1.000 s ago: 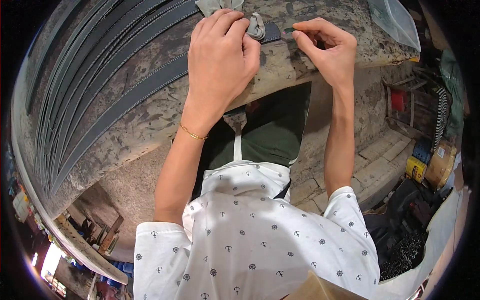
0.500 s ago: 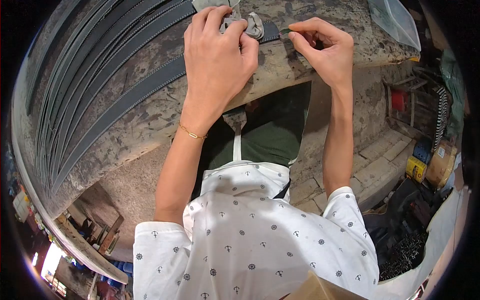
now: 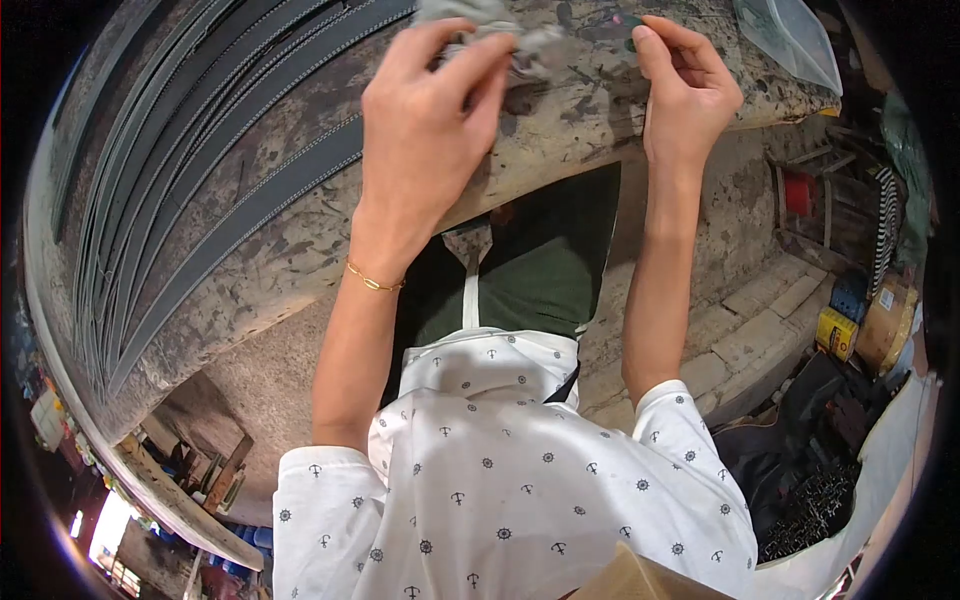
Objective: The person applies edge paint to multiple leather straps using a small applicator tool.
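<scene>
My left hand (image 3: 425,135), fingers bent, grips a crumpled grey cloth (image 3: 490,25) that is smeared by motion. Beneath that hand runs a dark grey strap (image 3: 285,190) with pale stitching along its edges. The strap's near end is hidden behind the hand and cloth. Over to the right, my right hand (image 3: 690,85) pinches something small and dark between thumb and forefinger, too small to name. Both hands are above the stained work surface (image 3: 585,110), apart from each other.
Several more stitched straps (image 3: 200,130) fan out across the left of the surface. A clear plastic container (image 3: 790,40) stands at the upper right. Below on the right are a wooden frame (image 3: 825,200), a yellow box (image 3: 836,332) and a cardboard box (image 3: 885,325).
My right hand has moved up and right, away from the strap's end. My left hand has shifted slightly left, and the cloth is now blurred. The strap's end no longer shows.
</scene>
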A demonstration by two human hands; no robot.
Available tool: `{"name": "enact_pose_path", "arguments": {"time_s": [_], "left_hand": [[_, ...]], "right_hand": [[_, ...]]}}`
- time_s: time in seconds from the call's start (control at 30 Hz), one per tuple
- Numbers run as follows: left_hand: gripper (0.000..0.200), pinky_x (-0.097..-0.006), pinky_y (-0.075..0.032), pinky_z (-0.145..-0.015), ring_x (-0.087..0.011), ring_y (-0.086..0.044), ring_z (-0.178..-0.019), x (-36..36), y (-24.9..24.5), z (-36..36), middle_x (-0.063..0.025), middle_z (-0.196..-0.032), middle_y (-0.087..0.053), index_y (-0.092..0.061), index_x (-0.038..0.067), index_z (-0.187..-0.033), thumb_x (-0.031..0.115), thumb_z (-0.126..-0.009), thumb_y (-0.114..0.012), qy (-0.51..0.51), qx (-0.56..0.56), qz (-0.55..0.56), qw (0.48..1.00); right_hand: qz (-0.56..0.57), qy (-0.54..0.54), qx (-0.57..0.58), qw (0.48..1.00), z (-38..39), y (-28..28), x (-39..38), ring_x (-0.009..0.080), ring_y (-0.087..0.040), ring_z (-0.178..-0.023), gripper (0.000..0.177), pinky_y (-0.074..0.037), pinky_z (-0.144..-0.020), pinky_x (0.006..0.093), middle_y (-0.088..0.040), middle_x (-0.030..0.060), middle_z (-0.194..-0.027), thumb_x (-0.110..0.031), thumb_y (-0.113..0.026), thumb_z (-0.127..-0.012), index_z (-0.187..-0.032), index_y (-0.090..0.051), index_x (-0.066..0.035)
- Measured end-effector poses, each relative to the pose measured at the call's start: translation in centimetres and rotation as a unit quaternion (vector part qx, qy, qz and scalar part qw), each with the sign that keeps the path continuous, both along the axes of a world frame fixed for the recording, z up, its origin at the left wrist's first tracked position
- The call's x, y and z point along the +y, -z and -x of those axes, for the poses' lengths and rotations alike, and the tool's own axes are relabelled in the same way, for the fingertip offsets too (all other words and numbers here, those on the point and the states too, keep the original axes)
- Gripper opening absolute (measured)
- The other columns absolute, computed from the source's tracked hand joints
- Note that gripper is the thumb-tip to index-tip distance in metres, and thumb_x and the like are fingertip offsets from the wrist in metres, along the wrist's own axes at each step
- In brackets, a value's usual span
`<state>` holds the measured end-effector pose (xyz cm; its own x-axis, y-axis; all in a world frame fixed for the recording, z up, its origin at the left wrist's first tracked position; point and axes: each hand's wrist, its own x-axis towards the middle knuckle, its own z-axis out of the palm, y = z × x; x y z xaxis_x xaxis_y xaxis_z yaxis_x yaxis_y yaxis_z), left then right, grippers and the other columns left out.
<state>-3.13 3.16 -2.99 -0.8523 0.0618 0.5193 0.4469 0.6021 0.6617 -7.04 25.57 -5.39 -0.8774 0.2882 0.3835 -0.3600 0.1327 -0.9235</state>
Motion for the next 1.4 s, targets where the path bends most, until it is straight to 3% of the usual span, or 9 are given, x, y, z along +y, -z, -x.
{"name": "enact_pose_path", "arguments": {"time_s": [0.1, 0.17, 0.27, 0.47, 0.53, 0.63, 0.77, 0.83, 1.4], "left_hand": [[0.020, -0.0403, -0.050, -0.089, -0.0309, -0.061, -0.103, 0.9, 0.2, 0.1, -0.0094, -0.111, -0.067, -0.077, 0.010, -0.099, 0.007, -0.080, -0.077, 0.063, 0.044, 0.081, 0.994], [0.019, -0.0423, -0.050, -0.089, -0.0302, -0.060, -0.103, 1.2, -0.1, 0.1, -0.0079, -0.112, -0.065, -0.075, 0.010, -0.098, 0.008, -0.079, -0.077, 0.076, 0.084, 0.187, 0.976], [0.017, -0.0418, -0.051, -0.087, -0.0308, -0.060, -0.103, 1.6, -0.3, 0.0, -0.0084, -0.111, -0.064, -0.073, 0.007, -0.095, 0.008, -0.079, -0.076, 0.066, 0.064, 0.181, 0.979], [0.014, -0.0410, -0.051, -0.080, -0.0329, -0.059, -0.098, 0.6, 0.1, 0.1, -0.0099, -0.107, -0.063, -0.069, 0.003, -0.087, 0.007, -0.076, -0.077, 0.076, 0.057, 0.118, 0.988], [0.012, -0.0429, -0.049, -0.084, -0.0312, -0.058, -0.100, 0.1, -0.5, 0.0, -0.0092, -0.107, -0.064, -0.069, 0.003, -0.084, 0.010, -0.078, -0.076, 0.046, 0.054, 0.150, 0.986], [0.015, -0.0485, -0.036, -0.096, -0.0303, -0.055, -0.111, -2.1, -1.3, 0.9, -0.0074, -0.111, -0.063, -0.071, 0.008, -0.092, 0.012, -0.078, -0.073, -0.170, 0.113, 0.250, 0.946], [0.029, -0.0452, -0.039, -0.098, -0.0299, -0.056, -0.113, -2.1, -1.6, 0.8, -0.0059, -0.121, -0.064, -0.075, 0.020, -0.110, 0.012, -0.083, -0.072, -0.056, 0.161, 0.283, 0.944], [0.037, -0.0441, -0.043, -0.096, -0.0294, -0.057, -0.111, -1.3, -0.8, 0.7, -0.0060, -0.119, -0.064, -0.073, 0.022, -0.117, 0.007, -0.083, -0.070, 0.125, 0.087, 0.264, 0.953], [0.040, -0.0453, -0.047, -0.096, -0.0301, -0.059, -0.108, -0.9, -0.6, 0.2, -0.0061, -0.116, -0.064, -0.073, 0.022, -0.117, 0.006, -0.080, -0.071, 0.116, 0.088, 0.266, 0.953]], "right_hand": [[0.069, -0.019, 0.034, 0.997, 0.1, 0.0, -0.1, 0.0092, -0.062, -0.074, 0.017, -0.048, -0.065, 0.0219, -0.071, 0.0049, -0.087, 0.004, -0.075, -0.087, -0.103, -0.074, 0.005], [-0.023, 0.047, -0.041, 0.998, -0.6, -1.7, -1.2, 0.0029, -0.056, -0.069, 0.007, -0.043, -0.061, 0.0200, -0.065, -0.0039, -0.080, -0.001, -0.074, -0.090, -0.096, -0.071, 0.001], [0.080, -0.015, 0.024, 0.996, 0.0, 0.2, 0.0, 0.0098, -0.062, -0.073, 0.017, -0.047, -0.064, 0.0228, -0.070, 0.0060, -0.086, 0.004, -0.075, -0.087, -0.104, -0.073, 0.007], [0.068, -0.012, 0.028, 0.997, 0.0, 0.5, 0.2, 0.0095, -0.062, -0.073, 0.017, -0.047, -0.064, 0.0230, -0.071, 0.0055, -0.087, 0.004, -0.075, -0.088, -0.104, -0.073, 0.006], [0.065, -0.013, 0.032, 0.997, 0.1, 0.4, 0.1, 0.0088, -0.062, -0.074, 0.017, -0.047, -0.065, 0.0223, -0.071, 0.0047, -0.088, 0.003, -0.075, -0.088, -0.104, -0.073, 0.005], [0.028, 0.015, -0.002, 0.999, -0.5, -1.3, -1.1, 0.0060, -0.060, -0.072, 0.011, -0.046, -0.064, 0.0212, -0.068, 0.0003, -0.084, 0.000, -0.075, -0.089, -0.100, -0.073, 0.002], [-0.001, 0.027, -0.031, 0.999, -0.4, -1.7, -1.4, 0.0039, -0.058, -0.070, 0.008, -0.046, -0.063, 0.0207, -0.066, -0.0029, -0.080, -0.002, -0.075, -0.089, -0.095, -0.072, 0.001], [-0.007, 0.021, -0.040, 0.999, -0.4, -1.9, -1.5, 0.0041, -0.058, -0.070, 0.008, -0.046, -0.063, 0.0206, -0.066, -0.0023, -0.081, -0.001, -0.074, -0.089, -0.096, -0.071, 0.001], [-0.034, -0.005, -0.009, 0.999, -0.1, -0.6, -0.6, 0.0053, -0.063, -0.081, 0.015, -0.050, -0.072, 0.0199, -0.071, 0.0006, -0.091, -0.001, -0.076, -0.088, -0.104, -0.075, 0.000]]}}
